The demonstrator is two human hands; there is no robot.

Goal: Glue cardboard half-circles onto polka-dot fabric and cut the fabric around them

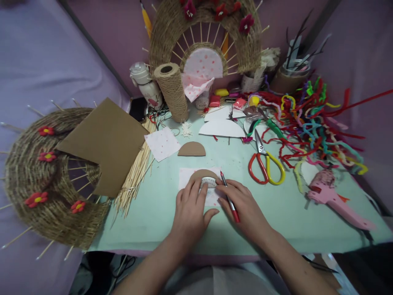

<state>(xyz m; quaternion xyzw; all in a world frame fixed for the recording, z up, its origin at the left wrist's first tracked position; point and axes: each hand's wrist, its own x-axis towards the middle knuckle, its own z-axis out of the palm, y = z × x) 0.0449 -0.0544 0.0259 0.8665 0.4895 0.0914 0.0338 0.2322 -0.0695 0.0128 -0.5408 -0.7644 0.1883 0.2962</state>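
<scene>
My left hand (190, 209) lies flat, fingers spread, pressing a small protractor (208, 181) onto a brown cardboard half-circle (202, 174) that rests on a pale dotted fabric piece (187, 176). My right hand (245, 205) is closed on a red pen (229, 198), its tip at the right edge of the half-circle. Both hands are near the front middle of the mint green table (166, 205).
Red and yellow scissors (265, 164), a pink glue gun (331, 196) and a heap of pipe cleaners (310, 119) lie to the right. A jute roll (172, 91), a second cardboard half-circle (192, 149), a cardboard sheet (107, 141), skewers (136, 172) and woven jute fans (39, 176) stand left and behind.
</scene>
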